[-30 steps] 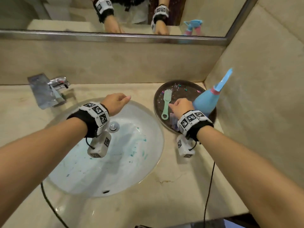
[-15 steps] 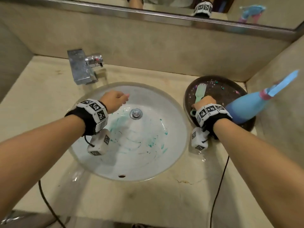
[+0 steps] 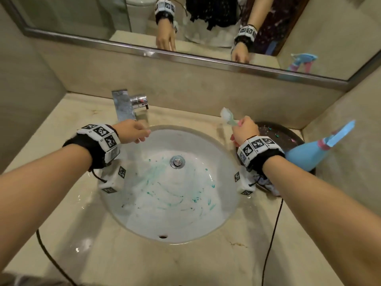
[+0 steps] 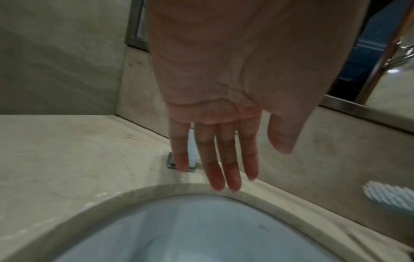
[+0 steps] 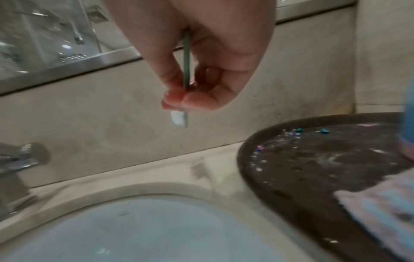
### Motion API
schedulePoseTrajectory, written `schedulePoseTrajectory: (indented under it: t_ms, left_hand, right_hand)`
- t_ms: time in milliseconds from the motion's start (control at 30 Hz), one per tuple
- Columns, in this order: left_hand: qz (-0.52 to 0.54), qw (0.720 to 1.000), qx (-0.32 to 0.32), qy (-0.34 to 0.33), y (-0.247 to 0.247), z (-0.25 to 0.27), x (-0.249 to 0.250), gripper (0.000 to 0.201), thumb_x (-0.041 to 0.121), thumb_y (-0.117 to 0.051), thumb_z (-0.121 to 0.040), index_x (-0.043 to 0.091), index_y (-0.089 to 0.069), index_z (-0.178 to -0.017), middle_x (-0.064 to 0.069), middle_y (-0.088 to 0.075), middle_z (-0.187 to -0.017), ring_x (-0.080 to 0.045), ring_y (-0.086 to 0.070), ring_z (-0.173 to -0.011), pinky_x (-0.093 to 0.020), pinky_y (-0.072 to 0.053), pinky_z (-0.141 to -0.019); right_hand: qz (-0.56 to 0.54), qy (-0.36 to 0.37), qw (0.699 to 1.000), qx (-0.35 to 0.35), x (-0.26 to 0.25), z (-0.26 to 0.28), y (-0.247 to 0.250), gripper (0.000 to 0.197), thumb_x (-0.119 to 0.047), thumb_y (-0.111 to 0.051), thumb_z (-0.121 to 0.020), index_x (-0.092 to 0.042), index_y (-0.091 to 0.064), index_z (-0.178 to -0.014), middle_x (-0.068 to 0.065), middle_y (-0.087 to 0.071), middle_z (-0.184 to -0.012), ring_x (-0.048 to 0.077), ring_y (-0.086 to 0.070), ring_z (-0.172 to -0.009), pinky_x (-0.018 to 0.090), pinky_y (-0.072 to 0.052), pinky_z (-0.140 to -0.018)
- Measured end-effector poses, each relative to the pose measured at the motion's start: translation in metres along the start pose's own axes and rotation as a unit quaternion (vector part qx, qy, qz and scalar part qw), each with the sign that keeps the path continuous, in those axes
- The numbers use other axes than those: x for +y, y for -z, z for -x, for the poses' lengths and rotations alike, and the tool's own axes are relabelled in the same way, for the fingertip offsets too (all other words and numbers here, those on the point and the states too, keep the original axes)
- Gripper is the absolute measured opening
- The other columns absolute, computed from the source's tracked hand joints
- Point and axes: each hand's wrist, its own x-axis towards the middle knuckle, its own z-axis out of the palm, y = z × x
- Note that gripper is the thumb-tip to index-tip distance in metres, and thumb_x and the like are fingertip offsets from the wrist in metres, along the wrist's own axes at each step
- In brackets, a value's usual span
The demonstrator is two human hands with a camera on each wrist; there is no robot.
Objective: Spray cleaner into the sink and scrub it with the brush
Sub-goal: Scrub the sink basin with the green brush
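Note:
The round white sink [image 3: 206,228] carries teal smears around its metal drain [image 3: 177,162]. My right hand [image 3: 244,130] pinches the handle of a pale green brush [image 3: 227,116], lifted over the sink's right rim with its white bristles up and to the left. In the right wrist view the right hand [image 5: 190,95] has thumb and fingers pressed on the thin green handle [image 5: 186,70]. My left hand [image 3: 132,132] hovers over the sink's back left rim, holding nothing; the left wrist view shows its fingers [image 4: 215,159] straight. The blue spray bottle [image 3: 309,155] leans on the dark tray [image 3: 288,139].
A chrome tap [image 3: 127,105] stands behind the sink at the left. A wall closes the right side beyond the tray. A mirror [image 3: 206,23] runs along the back. A striped cloth [image 5: 380,216] lies on the tray's near side. Black cables trail over the front counter [image 3: 144,265].
My right hand has picked the green brush up from the tray and raised it over the sink's right rim. The left hand has stayed over the back left rim, its fingers straighter.

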Motion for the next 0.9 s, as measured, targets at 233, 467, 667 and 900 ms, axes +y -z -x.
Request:
schedulePoseTrajectory:
  t_ms: [233, 467, 667, 900]
  left_hand:
    - [-0.031, 0.992, 0.072, 0.094, 0.005, 0.027, -0.068, 0.036, 0.035, -0.051, -0.095, 0.009, -0.064, -0.115, -0.011, -0.063, -0.118, -0.028, -0.056, -0.112, -0.032, -0.041, -0.094]
    - [-0.029, 0.982, 0.075, 0.172, -0.014, 0.023, -0.132, 0.063, 0.038, -0.05, -0.094, 0.014, -0.026, -0.147, -0.017, -0.029, -0.15, -0.035, -0.027, -0.138, -0.043, -0.024, -0.114]
    - [-0.058, 0.975, 0.023, 0.215, -0.039, 0.009, -0.142, 0.081, 0.067, -0.03, -0.089, 0.033, 0.013, -0.148, -0.003, 0.031, -0.153, -0.036, 0.028, -0.139, -0.066, 0.008, -0.106]
    - [-0.046, 0.975, 0.01, 0.216, -0.046, 0.004, -0.146, 0.08, 0.07, -0.023, -0.088, 0.037, 0.023, -0.144, -0.001, 0.042, -0.147, -0.034, 0.035, -0.136, -0.067, 0.014, -0.103]
  right_hand:
    - [0.098, 0.092, 0.984, -0.118, -0.039, 0.043, -0.063, 0.042, -0.033, -0.032, -0.101, -0.001, -0.06, -0.106, 0.016, -0.062, -0.104, 0.03, -0.058, -0.098, 0.032, -0.041, -0.081]
    - [0.132, 0.077, 0.962, -0.225, -0.029, 0.061, -0.143, 0.015, -0.026, -0.045, -0.098, -0.012, -0.048, -0.099, 0.006, -0.049, -0.093, 0.02, -0.047, -0.087, 0.028, -0.037, -0.075]
    - [0.003, -0.071, 0.97, -0.232, -0.006, 0.058, -0.19, 0.025, -0.016, -0.05, -0.092, -0.014, -0.043, -0.069, 0.007, -0.052, -0.057, 0.019, -0.044, -0.047, 0.031, -0.041, -0.056]
    - [-0.038, -0.012, 0.978, -0.207, 0.0, 0.048, -0.212, 0.03, -0.025, -0.053, -0.091, -0.022, -0.046, -0.062, 0.006, -0.051, -0.058, 0.016, -0.043, -0.043, 0.023, -0.04, -0.049]
